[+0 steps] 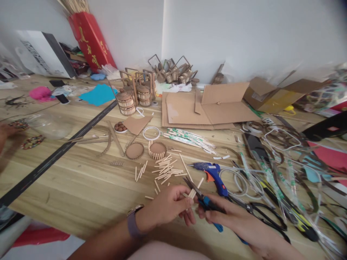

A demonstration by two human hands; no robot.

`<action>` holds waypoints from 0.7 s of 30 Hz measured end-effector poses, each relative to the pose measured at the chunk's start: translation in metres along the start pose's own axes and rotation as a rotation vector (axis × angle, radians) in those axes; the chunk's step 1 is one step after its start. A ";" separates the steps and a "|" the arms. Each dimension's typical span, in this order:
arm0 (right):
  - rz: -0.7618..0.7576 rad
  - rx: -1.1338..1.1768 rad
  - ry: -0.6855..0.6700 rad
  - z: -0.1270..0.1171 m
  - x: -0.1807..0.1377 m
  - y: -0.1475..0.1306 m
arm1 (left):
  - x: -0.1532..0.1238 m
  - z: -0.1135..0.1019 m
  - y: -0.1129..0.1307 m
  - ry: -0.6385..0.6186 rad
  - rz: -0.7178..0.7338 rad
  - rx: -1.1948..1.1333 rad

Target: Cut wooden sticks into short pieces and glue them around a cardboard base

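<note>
Clearly, left grip point(173, 203) pinches sticks point(192, 194) slanting away rightward while right grip point(233, 213) clasps cutters point(210, 203).

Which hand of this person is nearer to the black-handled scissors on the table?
Right. The right hand is just left of the scissors; the left hand is farther left, beyond the right hand.

Pale sticks point(192, 193), blue-handled cutters point(206, 201)
The left hand point(171, 203) pinches the sticks, the right hand point(229, 213) grips the cutters; beyond them, a blue glue gun point(216, 176) lies on the surface point(89, 198).
</note>
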State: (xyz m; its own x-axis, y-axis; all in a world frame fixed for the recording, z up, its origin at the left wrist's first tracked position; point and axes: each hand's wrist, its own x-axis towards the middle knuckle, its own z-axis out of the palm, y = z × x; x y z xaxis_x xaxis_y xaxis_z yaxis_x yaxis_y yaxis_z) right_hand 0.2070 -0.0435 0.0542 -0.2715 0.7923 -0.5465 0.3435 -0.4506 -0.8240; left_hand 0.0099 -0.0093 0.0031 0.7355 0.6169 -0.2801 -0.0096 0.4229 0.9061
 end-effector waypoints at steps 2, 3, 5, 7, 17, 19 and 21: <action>0.014 -0.022 -0.013 0.000 0.001 0.000 | 0.000 0.000 0.000 -0.002 0.005 -0.009; 0.023 -0.033 -0.016 -0.001 0.001 0.000 | 0.000 0.000 -0.001 -0.002 0.005 -0.012; 0.021 -0.051 -0.016 -0.001 0.001 0.001 | -0.001 -0.001 -0.001 -0.001 0.005 -0.009; -0.006 -0.064 -0.015 -0.001 0.002 0.002 | -0.001 -0.001 -0.002 -0.003 0.006 -0.002; -0.097 -0.253 0.029 0.007 0.008 0.011 | 0.001 -0.003 -0.006 -0.002 -0.011 0.031; -0.144 -0.283 0.046 0.008 0.009 0.013 | 0.001 -0.003 -0.005 -0.002 -0.016 0.036; -0.179 -0.296 0.071 0.010 0.009 0.015 | 0.000 -0.003 -0.005 -0.002 -0.016 0.041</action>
State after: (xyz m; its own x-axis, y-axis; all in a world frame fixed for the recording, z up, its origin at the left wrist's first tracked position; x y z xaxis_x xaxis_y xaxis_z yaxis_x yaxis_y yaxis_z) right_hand 0.2010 -0.0471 0.0349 -0.2912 0.8793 -0.3769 0.5448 -0.1715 -0.8209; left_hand 0.0078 -0.0094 -0.0023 0.7370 0.6086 -0.2941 0.0299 0.4054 0.9137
